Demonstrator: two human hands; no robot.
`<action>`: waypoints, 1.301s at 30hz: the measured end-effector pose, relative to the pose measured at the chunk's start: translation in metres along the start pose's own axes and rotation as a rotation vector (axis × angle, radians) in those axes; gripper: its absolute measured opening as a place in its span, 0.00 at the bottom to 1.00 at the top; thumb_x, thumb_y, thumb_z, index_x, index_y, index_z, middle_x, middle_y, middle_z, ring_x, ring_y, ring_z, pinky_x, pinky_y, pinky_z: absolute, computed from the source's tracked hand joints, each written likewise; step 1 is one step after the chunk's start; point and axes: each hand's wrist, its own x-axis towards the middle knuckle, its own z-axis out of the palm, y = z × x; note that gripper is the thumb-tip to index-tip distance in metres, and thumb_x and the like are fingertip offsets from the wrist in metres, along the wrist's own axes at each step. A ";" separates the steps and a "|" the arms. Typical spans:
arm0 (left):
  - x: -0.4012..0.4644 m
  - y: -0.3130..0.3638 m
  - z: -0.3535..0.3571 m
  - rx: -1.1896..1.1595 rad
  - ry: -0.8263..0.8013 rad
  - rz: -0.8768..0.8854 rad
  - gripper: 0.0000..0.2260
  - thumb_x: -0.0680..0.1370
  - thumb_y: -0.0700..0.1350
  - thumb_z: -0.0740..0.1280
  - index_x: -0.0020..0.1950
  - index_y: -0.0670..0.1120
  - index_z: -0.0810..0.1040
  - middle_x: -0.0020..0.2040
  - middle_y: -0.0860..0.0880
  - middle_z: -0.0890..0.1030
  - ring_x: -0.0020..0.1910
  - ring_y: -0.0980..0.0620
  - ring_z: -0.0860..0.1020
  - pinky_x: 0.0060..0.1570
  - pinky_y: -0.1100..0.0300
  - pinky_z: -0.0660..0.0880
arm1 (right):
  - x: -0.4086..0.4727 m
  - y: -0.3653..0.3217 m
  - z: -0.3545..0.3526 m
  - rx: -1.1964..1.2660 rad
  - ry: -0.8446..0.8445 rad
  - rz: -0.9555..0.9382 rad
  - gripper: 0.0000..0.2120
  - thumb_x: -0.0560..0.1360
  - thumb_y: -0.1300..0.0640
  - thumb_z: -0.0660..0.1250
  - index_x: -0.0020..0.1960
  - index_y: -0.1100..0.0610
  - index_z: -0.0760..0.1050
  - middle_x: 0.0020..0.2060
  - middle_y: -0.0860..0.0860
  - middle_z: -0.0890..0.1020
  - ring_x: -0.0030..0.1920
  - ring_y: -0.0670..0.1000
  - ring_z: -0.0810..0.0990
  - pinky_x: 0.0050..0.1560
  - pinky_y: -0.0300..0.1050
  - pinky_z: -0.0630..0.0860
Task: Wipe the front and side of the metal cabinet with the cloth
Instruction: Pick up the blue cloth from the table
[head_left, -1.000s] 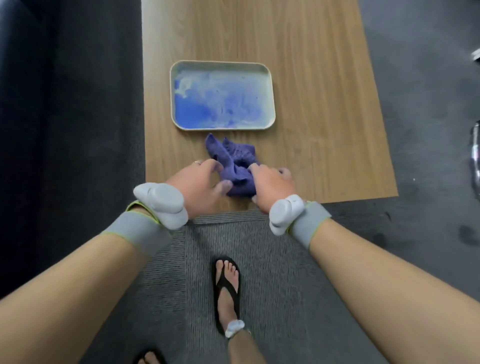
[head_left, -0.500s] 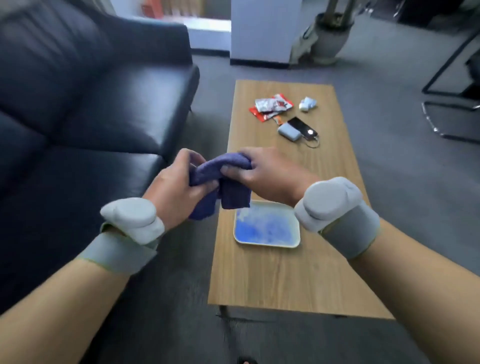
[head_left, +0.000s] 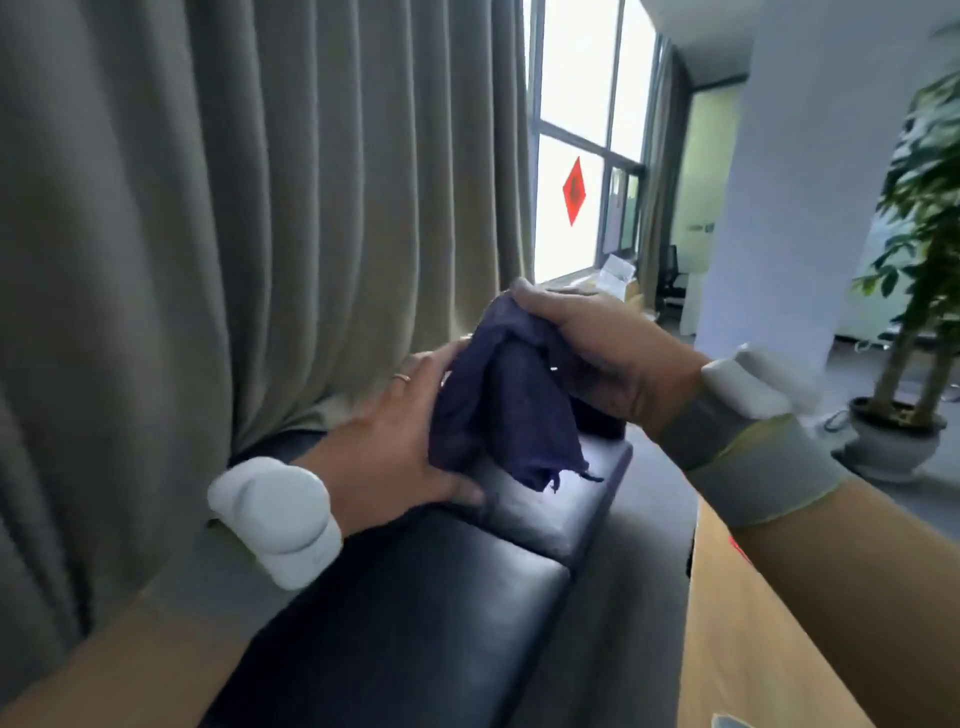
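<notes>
Cloth (head_left: 498, 410) is hanging bunched between both hands above the black sofa (head_left: 415, 613): the right hand (head_left: 602, 353) is pinching its top, the left hand (head_left: 400, 431) is cupping its side. No metal cabinet is showing, so walking while looking elsewhere is risking a bump against the table (head_left: 748, 639), and the dangling corner may be slipping loose.

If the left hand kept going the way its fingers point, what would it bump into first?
The purple cloth the left hand already holds; past that, probably the right hand, though depth is unclear.
</notes>
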 end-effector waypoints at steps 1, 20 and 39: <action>-0.013 0.002 -0.028 0.006 0.073 0.028 0.42 0.64 0.50 0.77 0.72 0.63 0.57 0.67 0.59 0.68 0.64 0.62 0.69 0.61 0.63 0.68 | 0.001 -0.022 0.025 0.063 -0.065 -0.002 0.11 0.78 0.51 0.63 0.42 0.57 0.77 0.39 0.56 0.78 0.41 0.53 0.76 0.43 0.45 0.75; -0.222 0.079 -0.335 0.280 0.681 -0.454 0.13 0.73 0.53 0.69 0.53 0.46 0.77 0.47 0.50 0.83 0.49 0.54 0.80 0.51 0.59 0.75 | -0.052 -0.150 0.336 -0.236 -0.955 -0.621 0.11 0.78 0.51 0.64 0.51 0.57 0.81 0.43 0.51 0.84 0.44 0.47 0.82 0.50 0.46 0.76; -0.456 0.160 -0.382 0.319 0.934 -0.850 0.06 0.78 0.43 0.66 0.54 0.49 0.79 0.49 0.52 0.85 0.50 0.55 0.82 0.54 0.59 0.77 | -0.201 -0.154 0.516 0.363 -1.577 -0.085 0.32 0.77 0.36 0.56 0.62 0.64 0.75 0.60 0.65 0.78 0.61 0.62 0.76 0.66 0.56 0.69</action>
